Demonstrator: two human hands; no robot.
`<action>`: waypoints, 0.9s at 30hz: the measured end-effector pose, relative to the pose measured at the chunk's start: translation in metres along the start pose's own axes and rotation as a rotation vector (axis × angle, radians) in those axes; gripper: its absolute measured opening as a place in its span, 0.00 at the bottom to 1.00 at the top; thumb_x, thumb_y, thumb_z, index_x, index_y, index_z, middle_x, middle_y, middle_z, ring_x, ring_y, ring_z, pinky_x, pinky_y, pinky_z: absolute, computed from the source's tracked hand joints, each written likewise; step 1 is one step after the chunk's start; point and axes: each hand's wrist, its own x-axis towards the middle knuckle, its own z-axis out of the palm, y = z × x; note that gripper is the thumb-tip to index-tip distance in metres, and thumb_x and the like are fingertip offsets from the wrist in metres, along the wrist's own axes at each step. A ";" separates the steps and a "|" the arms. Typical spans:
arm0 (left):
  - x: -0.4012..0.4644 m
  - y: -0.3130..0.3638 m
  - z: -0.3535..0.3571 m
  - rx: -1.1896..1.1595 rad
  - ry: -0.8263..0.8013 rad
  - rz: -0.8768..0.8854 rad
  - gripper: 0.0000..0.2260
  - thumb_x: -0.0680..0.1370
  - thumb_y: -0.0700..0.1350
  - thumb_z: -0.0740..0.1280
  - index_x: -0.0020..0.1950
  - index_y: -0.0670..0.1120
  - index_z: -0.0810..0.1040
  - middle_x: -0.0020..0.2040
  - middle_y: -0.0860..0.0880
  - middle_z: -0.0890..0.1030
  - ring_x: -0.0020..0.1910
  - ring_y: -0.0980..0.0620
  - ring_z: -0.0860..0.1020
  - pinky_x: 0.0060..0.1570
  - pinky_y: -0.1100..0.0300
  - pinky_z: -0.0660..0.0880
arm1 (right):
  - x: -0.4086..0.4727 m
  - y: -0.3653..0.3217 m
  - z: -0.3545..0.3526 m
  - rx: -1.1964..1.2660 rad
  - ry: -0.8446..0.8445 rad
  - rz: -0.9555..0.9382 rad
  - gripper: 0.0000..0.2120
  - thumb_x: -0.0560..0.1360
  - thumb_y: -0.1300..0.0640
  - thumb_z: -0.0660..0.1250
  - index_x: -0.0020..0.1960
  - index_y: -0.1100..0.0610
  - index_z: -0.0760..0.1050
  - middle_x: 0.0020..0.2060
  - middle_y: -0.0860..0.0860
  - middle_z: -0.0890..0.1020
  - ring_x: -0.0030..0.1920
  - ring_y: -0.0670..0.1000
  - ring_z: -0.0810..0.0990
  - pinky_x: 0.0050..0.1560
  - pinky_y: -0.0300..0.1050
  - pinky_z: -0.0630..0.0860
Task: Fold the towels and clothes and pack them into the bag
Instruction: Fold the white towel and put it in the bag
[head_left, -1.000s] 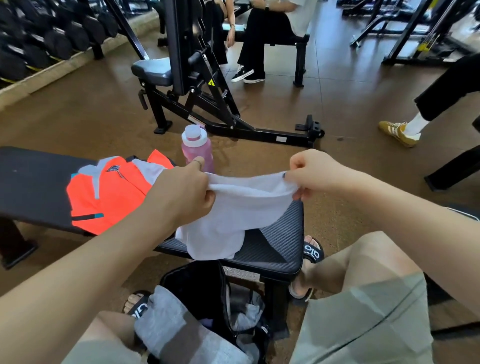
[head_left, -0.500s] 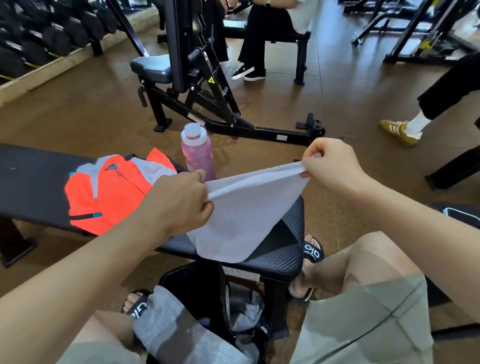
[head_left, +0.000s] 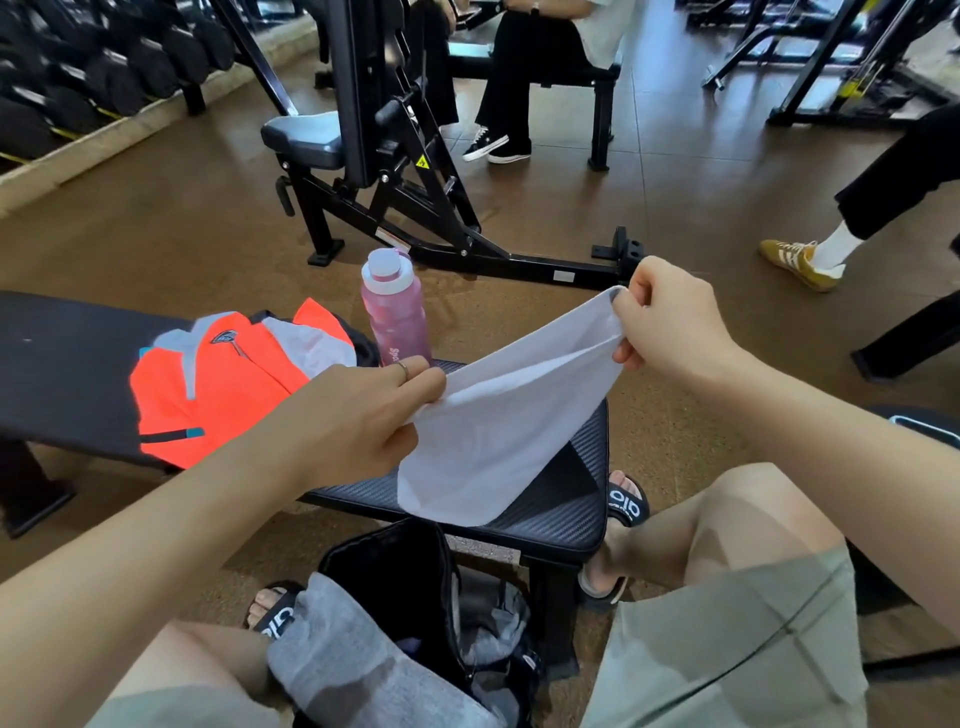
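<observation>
A white towel (head_left: 488, 431) hangs stretched between my two hands above the black bench (head_left: 561, 514). My left hand (head_left: 363, 415) pinches its near-left corner; my right hand (head_left: 670, 322) pinches the far-right corner, held higher. The towel's lower edge touches the bench pad. An orange and grey jacket (head_left: 218, 379) lies folded on the bench to the left. Between my knees on the floor stands an open black bag (head_left: 395, 577), with a grey garment (head_left: 353, 660) draped over its near-left rim and grey cloth inside.
A pink water bottle (head_left: 395, 312) stands just behind the bench. A black exercise machine (head_left: 395, 171) sits beyond it. A seated person's legs (head_left: 509, 93) are at the back, another person's leg and tan shoe (head_left: 800, 260) at right. Dumbbell racks (head_left: 93, 67) line the far left.
My right hand has risen and moved to the right, pulling the towel taut on a slant. My left hand dropped slightly; the towel now hangs flatter.
</observation>
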 end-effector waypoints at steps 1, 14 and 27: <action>-0.001 -0.002 -0.001 -0.013 0.005 0.014 0.08 0.73 0.44 0.58 0.51 0.46 0.68 0.45 0.48 0.72 0.31 0.46 0.65 0.22 0.52 0.69 | 0.001 0.001 -0.001 -0.005 0.002 0.008 0.07 0.81 0.61 0.57 0.45 0.62 0.67 0.36 0.60 0.82 0.26 0.50 0.83 0.32 0.53 0.84; 0.025 0.023 -0.013 -0.718 0.160 -0.218 0.11 0.79 0.41 0.60 0.38 0.39 0.68 0.31 0.49 0.67 0.32 0.54 0.65 0.34 0.60 0.61 | -0.059 -0.032 0.031 0.061 -0.338 -0.454 0.11 0.70 0.59 0.69 0.52 0.54 0.75 0.52 0.49 0.77 0.55 0.49 0.75 0.58 0.45 0.73; 0.028 0.022 -0.025 -0.536 0.105 -0.059 0.14 0.81 0.42 0.58 0.35 0.42 0.66 0.32 0.51 0.67 0.34 0.53 0.68 0.34 0.61 0.63 | -0.084 -0.027 0.076 0.431 -0.406 -0.318 0.04 0.81 0.56 0.65 0.50 0.50 0.78 0.43 0.47 0.81 0.49 0.50 0.81 0.56 0.60 0.77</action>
